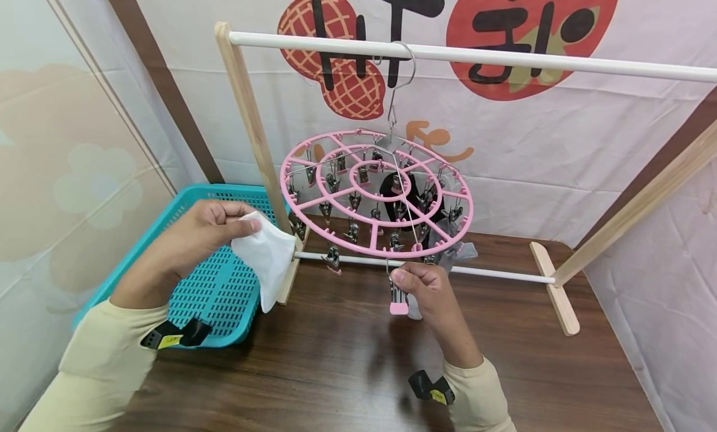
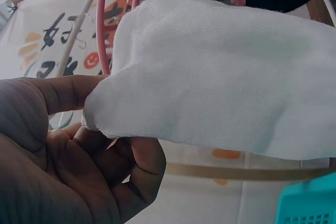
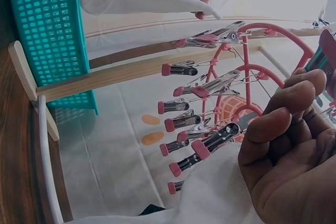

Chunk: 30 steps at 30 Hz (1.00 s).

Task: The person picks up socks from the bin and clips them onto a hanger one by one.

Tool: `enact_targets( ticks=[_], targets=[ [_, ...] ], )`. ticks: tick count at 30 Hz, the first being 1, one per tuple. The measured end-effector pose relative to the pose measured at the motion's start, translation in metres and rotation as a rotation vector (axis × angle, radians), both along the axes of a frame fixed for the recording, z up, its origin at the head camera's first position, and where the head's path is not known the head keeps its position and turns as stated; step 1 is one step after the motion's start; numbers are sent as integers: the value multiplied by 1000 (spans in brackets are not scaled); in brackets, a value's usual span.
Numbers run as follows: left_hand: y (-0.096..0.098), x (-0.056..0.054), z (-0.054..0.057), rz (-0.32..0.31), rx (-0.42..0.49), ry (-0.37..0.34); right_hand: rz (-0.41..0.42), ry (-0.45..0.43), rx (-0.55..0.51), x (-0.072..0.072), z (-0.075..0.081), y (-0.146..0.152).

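My left hand (image 1: 215,230) pinches a white sock (image 1: 269,251) by one end between thumb and fingers; the sock hangs down beside the teal basket. In the left wrist view the same sock (image 2: 210,77) spreads out flat from the fingertips. A pink round clip hanger (image 1: 372,238) hangs in front of me with many metal clips. At its near edge my right hand (image 1: 428,289) pinches a metal clip with pink tips (image 1: 399,301). White fabric (image 3: 220,182) shows close by that hand in the right wrist view.
The hanger's hook (image 1: 413,65) sits on the white top bar (image 1: 504,57) of a wooden-legged stand. Black and grey pieces, including grey cloth (image 1: 462,253), hang at the hanger's far side. A teal basket (image 1: 207,289) stands at the left on the brown table (image 1: 336,370).
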State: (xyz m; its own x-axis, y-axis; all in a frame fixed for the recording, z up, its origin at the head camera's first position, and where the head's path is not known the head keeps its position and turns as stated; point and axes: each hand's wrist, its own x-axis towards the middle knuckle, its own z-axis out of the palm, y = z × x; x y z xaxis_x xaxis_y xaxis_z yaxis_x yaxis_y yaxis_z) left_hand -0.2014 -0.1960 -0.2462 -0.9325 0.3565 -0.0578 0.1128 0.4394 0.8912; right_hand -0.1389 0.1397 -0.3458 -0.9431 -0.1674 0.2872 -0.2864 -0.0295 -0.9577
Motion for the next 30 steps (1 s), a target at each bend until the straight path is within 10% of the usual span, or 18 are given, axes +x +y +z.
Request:
enact_targets(
  ticks=[30],
  targets=[
    [41,32,-9,-144,147,11,-45,-41,30,0,-1,0]
  ],
)
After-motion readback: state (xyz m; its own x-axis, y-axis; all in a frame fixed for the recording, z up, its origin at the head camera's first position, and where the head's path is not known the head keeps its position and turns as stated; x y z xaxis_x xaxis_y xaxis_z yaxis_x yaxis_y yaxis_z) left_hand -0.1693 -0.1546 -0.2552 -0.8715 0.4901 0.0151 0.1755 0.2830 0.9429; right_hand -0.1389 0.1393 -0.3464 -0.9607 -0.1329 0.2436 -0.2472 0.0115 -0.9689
